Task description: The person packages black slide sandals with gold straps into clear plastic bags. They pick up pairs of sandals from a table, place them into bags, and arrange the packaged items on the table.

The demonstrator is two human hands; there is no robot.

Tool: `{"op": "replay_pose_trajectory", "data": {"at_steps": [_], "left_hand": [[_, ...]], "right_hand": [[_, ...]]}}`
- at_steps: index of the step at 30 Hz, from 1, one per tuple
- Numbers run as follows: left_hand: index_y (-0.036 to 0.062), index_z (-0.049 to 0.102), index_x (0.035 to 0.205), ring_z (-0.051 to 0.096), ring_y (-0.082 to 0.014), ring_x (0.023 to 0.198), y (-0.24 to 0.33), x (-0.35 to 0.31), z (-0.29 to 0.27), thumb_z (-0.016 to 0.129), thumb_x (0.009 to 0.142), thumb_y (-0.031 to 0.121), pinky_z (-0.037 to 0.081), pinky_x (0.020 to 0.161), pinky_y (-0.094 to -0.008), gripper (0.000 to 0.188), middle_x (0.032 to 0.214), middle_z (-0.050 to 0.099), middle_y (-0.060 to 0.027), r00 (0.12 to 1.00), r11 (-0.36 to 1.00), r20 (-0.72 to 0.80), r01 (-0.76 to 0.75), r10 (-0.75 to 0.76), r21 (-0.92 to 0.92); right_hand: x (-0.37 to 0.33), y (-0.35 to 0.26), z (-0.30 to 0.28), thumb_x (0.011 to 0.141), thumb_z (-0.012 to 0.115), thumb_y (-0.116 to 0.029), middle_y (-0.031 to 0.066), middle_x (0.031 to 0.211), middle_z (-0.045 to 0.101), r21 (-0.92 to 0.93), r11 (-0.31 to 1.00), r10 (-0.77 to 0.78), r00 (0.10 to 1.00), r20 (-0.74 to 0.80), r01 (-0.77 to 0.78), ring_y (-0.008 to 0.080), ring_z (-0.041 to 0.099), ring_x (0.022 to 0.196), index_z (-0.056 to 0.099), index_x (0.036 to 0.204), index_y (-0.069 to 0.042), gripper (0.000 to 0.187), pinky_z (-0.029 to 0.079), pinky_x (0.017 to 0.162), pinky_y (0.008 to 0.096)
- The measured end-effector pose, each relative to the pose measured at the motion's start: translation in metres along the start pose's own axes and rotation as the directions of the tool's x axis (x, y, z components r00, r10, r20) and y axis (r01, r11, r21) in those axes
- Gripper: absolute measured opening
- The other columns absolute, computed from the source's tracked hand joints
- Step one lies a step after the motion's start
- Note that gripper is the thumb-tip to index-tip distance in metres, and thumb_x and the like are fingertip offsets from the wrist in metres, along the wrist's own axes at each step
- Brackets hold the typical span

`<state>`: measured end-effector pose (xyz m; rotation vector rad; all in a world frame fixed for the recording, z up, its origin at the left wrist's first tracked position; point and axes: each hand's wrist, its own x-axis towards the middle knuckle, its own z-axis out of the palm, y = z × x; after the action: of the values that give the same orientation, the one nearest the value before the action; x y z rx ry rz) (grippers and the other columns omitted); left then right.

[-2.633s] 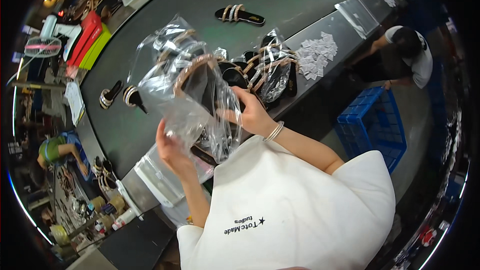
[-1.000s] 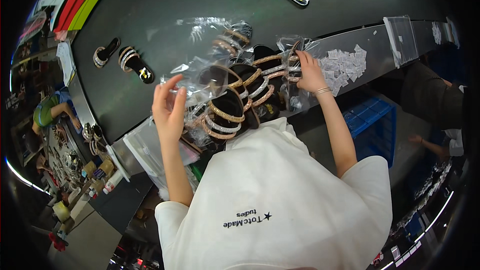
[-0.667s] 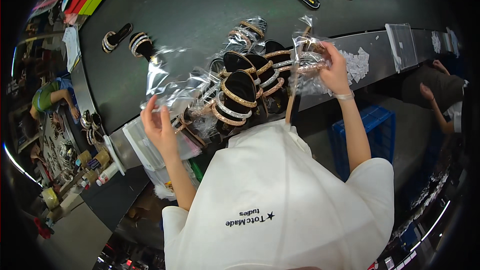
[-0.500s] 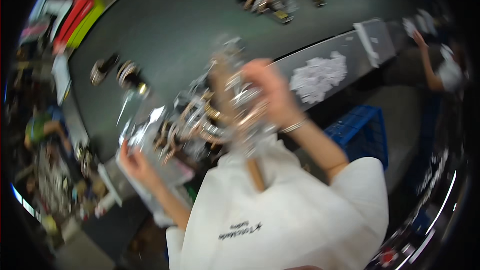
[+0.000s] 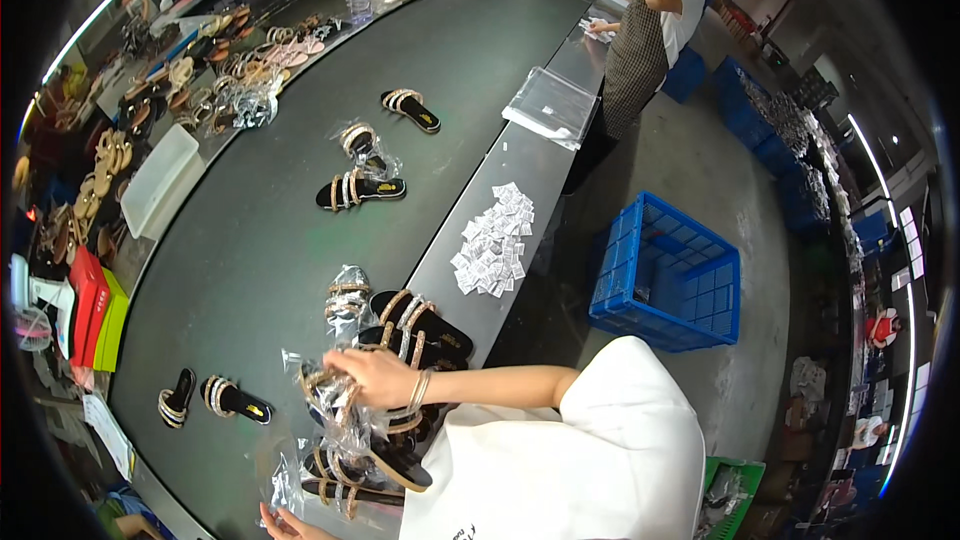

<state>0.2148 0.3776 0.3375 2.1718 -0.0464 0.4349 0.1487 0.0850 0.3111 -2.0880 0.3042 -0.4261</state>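
Observation:
My right hand (image 5: 378, 378) is closed round a strappy sandal (image 5: 335, 400) with clear plastic about it, above a heap of sandals. At the lower edge, partly cut off, my left hand (image 5: 288, 526) has its fingers at a crumpled clear plastic bag (image 5: 284, 475) and seems to pinch it. Black-soled sandals (image 5: 440, 335) with gold and silver glittering straps lie close to my right wrist. Under that hand, more sandals (image 5: 345, 495) overlap, some hidden by my arm. Just beyond sits a plastic-wrapped sandal (image 5: 348, 295).
Farther up the dark belt (image 5: 270, 260) lie several loose sandals (image 5: 360, 190), with two more (image 5: 235, 400) at left. Small white paper slips (image 5: 495, 240) are piled on the metal ledge. Right of it stands a blue crate (image 5: 665, 275). A co-worker (image 5: 645, 40) stands farther along.
The view has swung round and sharpened. My right hand has come down over the sandal heap, and my left hand now sits at the lower edge.

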Motion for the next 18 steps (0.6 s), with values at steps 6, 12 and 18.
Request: {"op": "replay_pose_trajectory", "data": {"at_steps": [6, 12, 18], "left_hand": [[-0.0012, 0.062, 0.108, 0.057, -0.0229, 0.086, -0.011, 0.016, -0.014, 0.063, 0.086, 0.009, 0.048, 0.079, -0.0331, 0.024, 0.100, 0.060, -0.0142, 0.992, 0.993, -0.065, -0.112, 0.110, -0.026], [0.0006, 0.062, 0.109, 0.055, -0.0240, 0.085, -0.003, 0.022, -0.005, 0.062, 0.087, 0.010, 0.047, 0.077, -0.0335, 0.024, 0.102, 0.059, -0.0152, 0.989, 0.988, -0.052, -0.143, 0.140, -0.060], [0.0008, 0.061, 0.112, 0.053, -0.0241, 0.082, -0.026, 0.007, 0.001, 0.062, 0.087, 0.011, 0.045, 0.077, -0.0345, 0.027, 0.102, 0.059, -0.0155, 0.993, 0.995, 0.081, -0.076, 0.081, -0.058]], "right_hand": [[0.113, -0.034, -0.173, 0.081, 0.063, -0.040, 0.0170, 0.103, 0.059, -0.275, 0.953, -0.189, 0.958, -0.215, 0.126, 0.0336, 0.057, 0.099, 0.049, 0.108, -0.008, 0.044, 0.046, 0.082, 0.0424], [0.258, -0.030, -0.377, 0.073, 0.070, -0.033, 0.0172, 0.119, 0.054, -0.630, 0.302, -0.295, 0.558, -0.775, -0.715, 0.0284, 0.057, 0.104, 0.056, 0.111, -0.007, 0.049, 0.049, 0.083, 0.0425], [0.162, -0.060, -0.200, 0.071, 0.058, -0.026, 0.0109, 0.094, 0.061, -0.717, 0.656, -0.454, 0.882, -0.127, 0.235, 0.0282, 0.057, 0.094, 0.062, 0.092, -0.012, 0.026, 0.044, 0.084, 0.0403]]}}
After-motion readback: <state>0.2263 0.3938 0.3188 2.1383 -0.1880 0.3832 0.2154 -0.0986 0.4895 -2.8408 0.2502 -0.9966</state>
